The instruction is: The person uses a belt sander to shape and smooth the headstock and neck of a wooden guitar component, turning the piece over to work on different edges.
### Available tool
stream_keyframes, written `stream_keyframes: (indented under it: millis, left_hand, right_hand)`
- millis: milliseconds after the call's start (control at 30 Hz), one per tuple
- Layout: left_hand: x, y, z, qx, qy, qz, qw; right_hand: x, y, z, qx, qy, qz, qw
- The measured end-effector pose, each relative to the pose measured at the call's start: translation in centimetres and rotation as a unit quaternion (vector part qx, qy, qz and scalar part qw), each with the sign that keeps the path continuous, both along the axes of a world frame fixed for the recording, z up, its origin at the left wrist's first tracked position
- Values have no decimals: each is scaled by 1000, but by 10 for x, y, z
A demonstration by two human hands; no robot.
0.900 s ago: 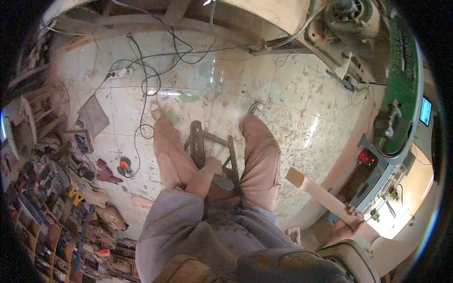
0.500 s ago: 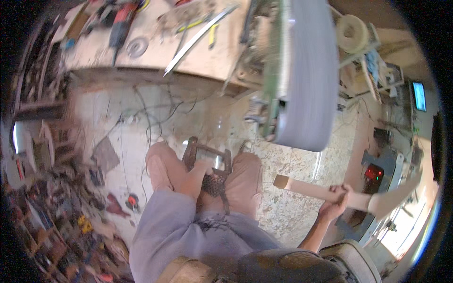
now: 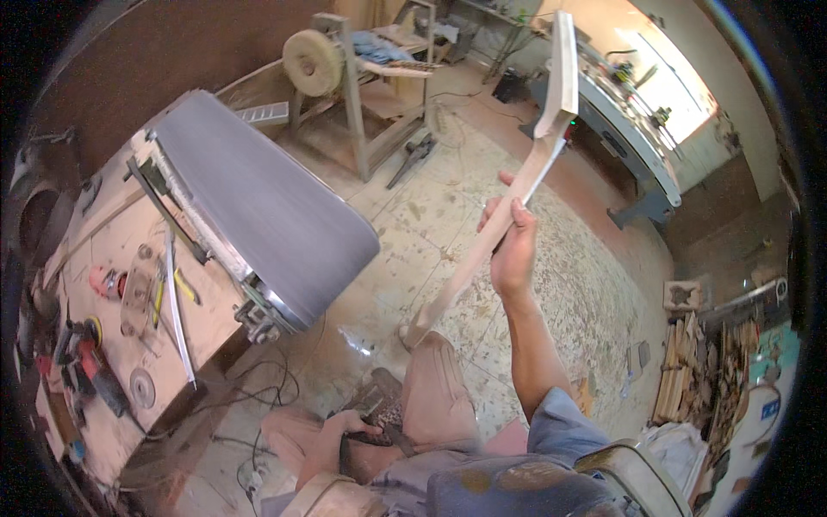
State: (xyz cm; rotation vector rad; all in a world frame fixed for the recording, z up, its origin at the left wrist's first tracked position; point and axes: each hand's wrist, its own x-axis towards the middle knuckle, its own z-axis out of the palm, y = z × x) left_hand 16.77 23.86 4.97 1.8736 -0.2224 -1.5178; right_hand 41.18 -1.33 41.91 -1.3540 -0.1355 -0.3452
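Right fingers (image 3: 520, 209) grip bent wood (image 3: 536, 160) — belt sander (image 3: 258, 194) at left.

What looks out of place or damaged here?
A thin silvery strip lies askew, its tip at the workbench's edge, and dark cables sprawl untidily in loose loops below. The curved wooden piece in the right hand shows no obvious damage.

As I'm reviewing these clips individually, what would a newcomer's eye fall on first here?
Probably the broad grey sanding belt filling much of the picture's left side. Next, the long, angled wooden piece in the person's right hand, slanting up right of centre. Toward the top, left of centre, a pale round wheel also stands out.
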Motion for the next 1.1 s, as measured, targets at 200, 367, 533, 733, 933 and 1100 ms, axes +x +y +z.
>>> stream_keyframes:
  millis: [200, 367, 533, 733, 933, 1100]
  left_hand:
    - [-23, 4, -24, 24, -125, 17, 992]
    - [2, -6, 72, -83, -361, 436, 820]
    - [37, -44, 216, -180, -606, 403, 662]
    - [56, -59, 233, -246, -433, 405, 767]
    - [84, -49, 197, -277, -417, 408, 763]
    - [111, -40, 192, -277, -431, 429, 744]
  right_hand:
    - [-53, 13, -12, 45, -14, 49, 998]
    - [-98, 20, -18, 2, -35, 49, 998]
    - [-129, 39, -14, -62, -48, 58, 995]
    - [-119, 42, 24, -42, -129, 108, 985]
    - [-67, 61, 131, 179, -169, 170, 954]
    - [-38, 77, 128, 199, -235, 244, 920]
